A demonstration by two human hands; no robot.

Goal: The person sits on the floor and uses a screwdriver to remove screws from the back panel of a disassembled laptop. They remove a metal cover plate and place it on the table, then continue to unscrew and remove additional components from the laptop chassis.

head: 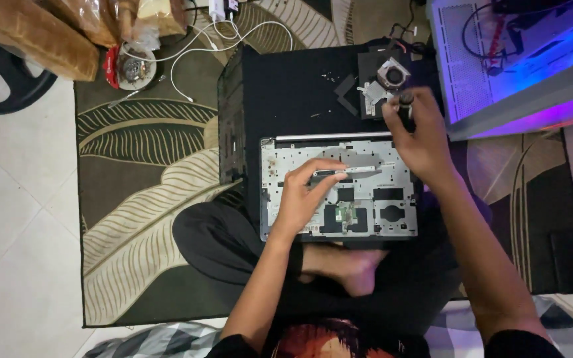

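Fingers of the left hand [306, 192] are stretched out and a little spread, with the tips pressing down on a thin metal strip [346, 171] on the open laptop shell [280, 156]. That hand grips nothing; it only rests on top. Right hand [419, 136] fingers are curled tight around a small dark screwdriver handle [406, 109], held up over the far right corner of the shell.

Grey and full of little holes and slots, the laptop shell lies on the person's crossed legs, near the front edge of the leaf-pattern rug [140, 192]. A small green circuit board [346, 213] sits in it near the front edge, just beside the left wrist. A round hole for a fan shows to the right of that.

Behind the shell a black laptop lid [286, 86] lies flat on the rug. On its far right corner sits a cooling fan [391, 73] with a metal part. White cables [200, 43] curl at the far edge of the rug, near a small round tin [129, 66]. A computer case with purple light [518, 59] stands at the far right.
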